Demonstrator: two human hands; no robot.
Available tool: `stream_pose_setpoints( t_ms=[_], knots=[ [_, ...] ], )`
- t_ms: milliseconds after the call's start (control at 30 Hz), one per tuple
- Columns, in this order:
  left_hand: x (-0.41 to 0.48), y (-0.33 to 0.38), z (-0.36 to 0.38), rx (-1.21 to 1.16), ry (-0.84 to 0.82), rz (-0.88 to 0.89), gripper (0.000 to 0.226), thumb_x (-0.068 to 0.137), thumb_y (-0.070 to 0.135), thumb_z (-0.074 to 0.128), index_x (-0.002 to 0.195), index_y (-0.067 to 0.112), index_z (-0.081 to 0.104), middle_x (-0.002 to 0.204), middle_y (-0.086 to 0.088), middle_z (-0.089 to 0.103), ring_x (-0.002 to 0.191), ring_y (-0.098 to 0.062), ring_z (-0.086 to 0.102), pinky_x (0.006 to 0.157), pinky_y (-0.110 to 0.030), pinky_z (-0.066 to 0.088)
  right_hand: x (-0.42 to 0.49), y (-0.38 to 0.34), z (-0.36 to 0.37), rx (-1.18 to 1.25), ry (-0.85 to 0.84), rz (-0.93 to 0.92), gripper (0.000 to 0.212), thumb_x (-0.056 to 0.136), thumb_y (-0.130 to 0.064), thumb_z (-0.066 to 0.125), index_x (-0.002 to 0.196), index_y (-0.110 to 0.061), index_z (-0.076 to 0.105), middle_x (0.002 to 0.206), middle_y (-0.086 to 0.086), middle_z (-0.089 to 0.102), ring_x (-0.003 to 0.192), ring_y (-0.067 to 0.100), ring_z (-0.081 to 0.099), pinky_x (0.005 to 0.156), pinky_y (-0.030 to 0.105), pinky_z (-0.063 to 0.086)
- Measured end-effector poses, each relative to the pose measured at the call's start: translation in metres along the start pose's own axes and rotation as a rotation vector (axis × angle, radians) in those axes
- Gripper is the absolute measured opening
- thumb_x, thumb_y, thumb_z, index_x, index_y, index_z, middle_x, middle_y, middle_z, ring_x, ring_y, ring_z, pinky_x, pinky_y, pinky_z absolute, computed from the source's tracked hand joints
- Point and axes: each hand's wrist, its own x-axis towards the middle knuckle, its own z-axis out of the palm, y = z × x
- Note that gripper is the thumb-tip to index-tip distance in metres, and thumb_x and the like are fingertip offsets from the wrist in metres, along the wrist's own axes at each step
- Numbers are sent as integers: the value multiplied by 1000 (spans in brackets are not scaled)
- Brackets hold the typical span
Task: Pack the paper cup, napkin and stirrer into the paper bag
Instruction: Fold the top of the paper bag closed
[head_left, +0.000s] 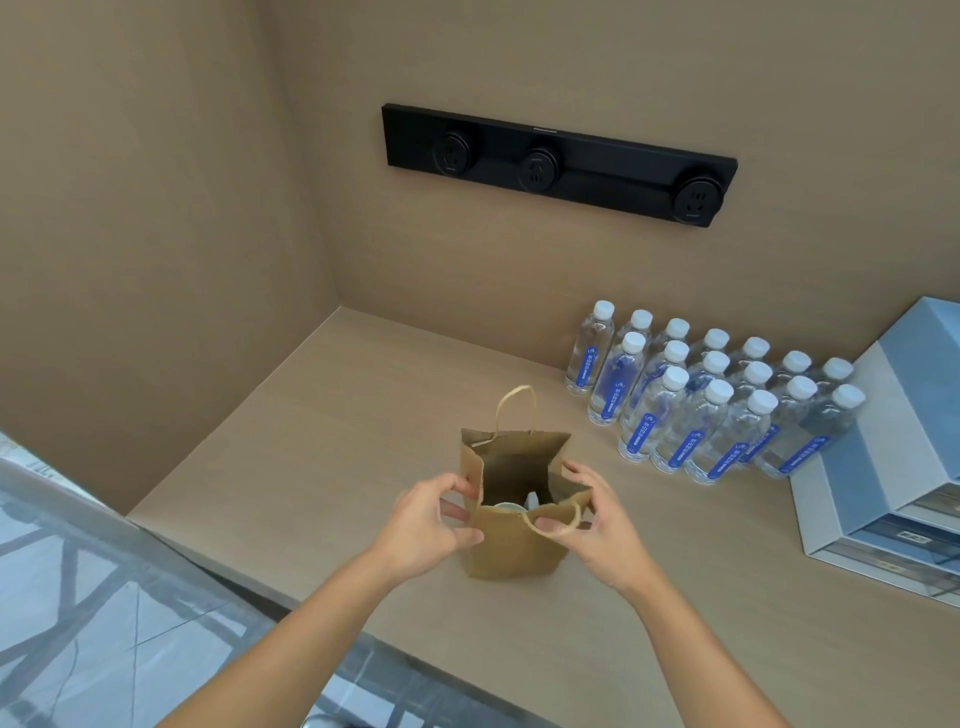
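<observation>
A small brown paper bag (506, 545) with twine handles stands upright on the wooden counter, its mouth held open. Inside it I see the white rim of the paper cup (508, 505) and a bit of white napkin (534, 500) beside it. No stirrer shows; the bag's inside is mostly in shadow. My left hand (434, 525) pinches the bag's left rim. My right hand (592, 519) grips the right rim, its thumb pressing on the near handle.
Several water bottles (701, 405) with white caps stand in rows at the back right. A stack of blue-grey boxes (883, 467) lies at the far right. A black socket strip (558, 163) hangs on the back wall. The counter's front edge (291, 605) runs at lower left.
</observation>
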Motion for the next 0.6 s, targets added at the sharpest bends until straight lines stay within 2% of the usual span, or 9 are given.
stream_pose_setpoints(
  t_ms=[33,67,133,167,233,333,400,533,600],
  knots=[
    [0,1,-1,28,0,18,40,69,28,85,90,45,56,134,8,55,102,-2,63,83,-26,55,1,3,-2,-8,24,-16,42,64,-24,86,94,-34,59,140,-15,39,133,9,37,104,22,39],
    [1,1,-2,52,3,43,39,68,30,86,86,46,56,143,9,46,108,-5,60,88,-25,50,3,5,-5,-19,37,-21,37,61,-23,88,86,-26,61,141,-13,39,132,8,38,101,19,39],
    [2,5,-5,69,-1,81,35,66,32,86,83,45,59,154,12,31,127,-12,49,99,-30,45,8,6,-10,-32,14,-25,36,59,-14,89,81,-14,60,138,-18,38,126,-3,38,88,1,34],
    [4,6,-7,69,-3,94,33,65,32,86,83,43,61,156,12,28,135,-14,42,103,-37,45,9,4,-12,-26,-9,-26,37,59,-12,89,81,-13,59,136,-22,39,123,-8,38,84,-5,31],
    [10,7,-9,67,-4,110,29,65,30,86,80,42,64,156,8,34,140,-16,39,104,-45,46,11,3,-15,20,-58,-36,39,57,-14,88,78,-14,55,127,-19,50,115,-2,49,82,-2,35],
    [18,8,-10,35,21,111,24,69,22,83,73,38,66,137,9,54,130,-18,51,102,-44,46,15,10,-14,48,-1,-45,35,60,-6,87,73,-11,55,100,-4,60,93,15,57,74,13,45],
    [21,9,-10,18,34,110,25,72,17,80,67,36,64,119,17,60,121,-18,56,101,-40,46,17,11,-13,68,62,-32,32,60,-5,87,73,-9,58,100,-3,64,94,16,61,74,22,49],
    [22,12,-8,14,66,93,27,76,16,77,67,33,58,100,20,65,94,-17,61,88,-33,48,17,11,-6,155,154,21,45,62,9,82,74,-9,43,73,-18,67,64,-2,61,57,12,44],
    [22,13,-7,8,87,86,29,79,14,75,74,29,51,98,14,68,77,-17,62,75,-28,48,19,14,-1,163,223,23,50,59,12,82,80,-11,43,77,-12,65,67,1,61,59,12,46]
  ],
)
